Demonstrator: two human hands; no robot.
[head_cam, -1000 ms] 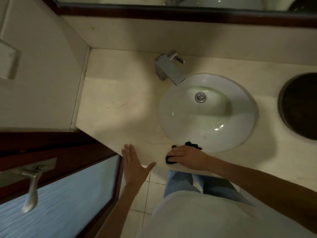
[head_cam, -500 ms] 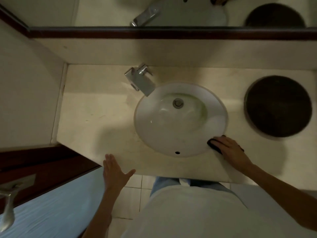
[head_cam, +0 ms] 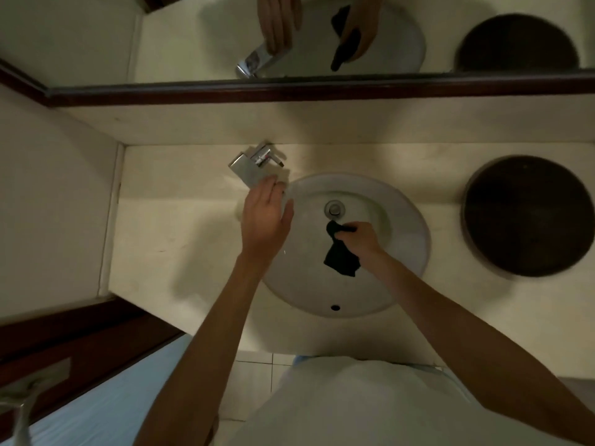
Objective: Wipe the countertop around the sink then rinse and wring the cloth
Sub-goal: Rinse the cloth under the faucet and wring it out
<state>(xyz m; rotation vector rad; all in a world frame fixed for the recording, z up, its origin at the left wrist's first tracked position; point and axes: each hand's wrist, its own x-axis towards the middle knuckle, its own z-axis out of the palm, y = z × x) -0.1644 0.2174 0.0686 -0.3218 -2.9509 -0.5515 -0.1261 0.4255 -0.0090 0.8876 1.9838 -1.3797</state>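
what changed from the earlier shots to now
The right hand lifted the black cloth off the counter's front edge and now holds it over the basin near the drain. The left hand left the counter's edge and reached up to the faucet. The dark round mat stayed put.

No text, label, brand, number or sign can be read anywhere in the picture. The chrome square faucet [head_cam: 254,167] at the upper middle of the frame is bare, and so are the white oval ceramic sink [head_cam: 405,220] in the centre and the dark round disc [head_cam: 528,217] at the right.
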